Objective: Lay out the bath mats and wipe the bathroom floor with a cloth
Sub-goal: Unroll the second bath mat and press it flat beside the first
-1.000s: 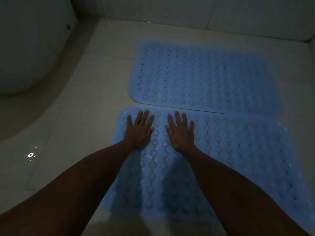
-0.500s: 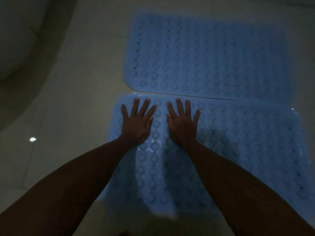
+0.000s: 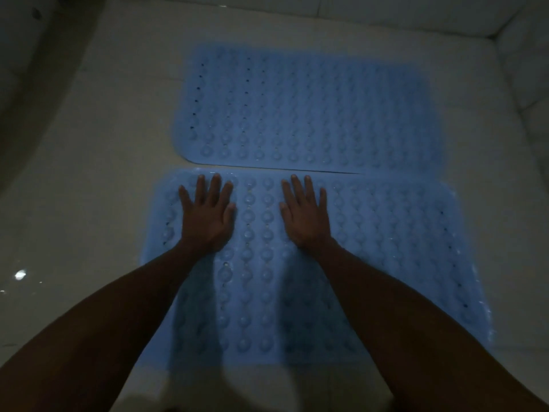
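Head cam: L hand (image 3: pixel 208 217) & R hand (image 3: pixel 306 215) lying flat, fingers spread, pressing near mat (image 3: pixel 386 248); far mat (image 3: pixel 312 114) lying just beyond on floor (image 3: pixel 89 188).

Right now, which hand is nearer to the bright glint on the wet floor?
Left. The left hand presses the near mat's left part, closer to the glint; the right hand lies farther right.

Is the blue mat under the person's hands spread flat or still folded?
Spread flat: the near mat lies fully open on the floor, no folds visible, both palms pressing it.
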